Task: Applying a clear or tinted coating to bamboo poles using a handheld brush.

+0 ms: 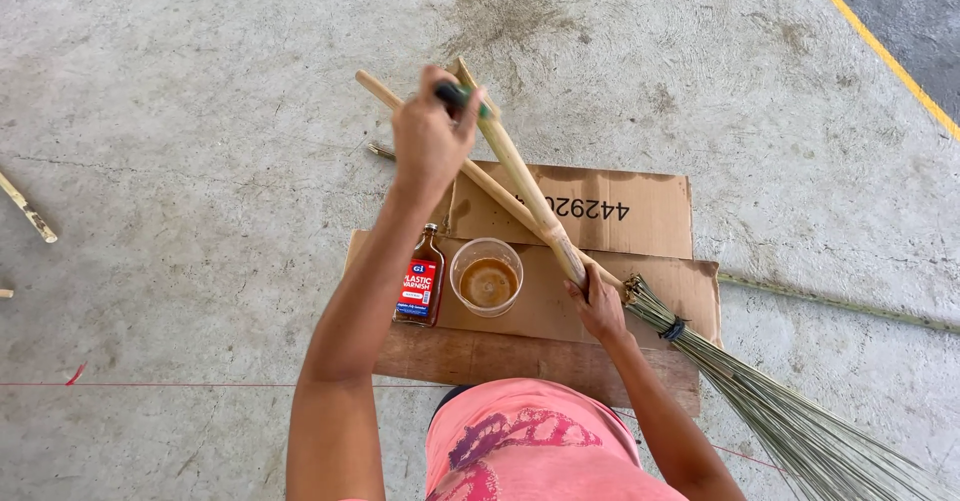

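Gripping a small green-handled brush [462,96] in my closed left hand [430,141], I press it to the upper end of a bamboo broom handle [520,176], while my right hand [600,306] clamps the same handle just above the bristles [790,426] to keep it raised and steady; a clear cup of amber liquid [487,279] and a small brown bottle [422,279] stand close beneath on flattened cardboard [600,211] that shields the concrete floor [200,111]
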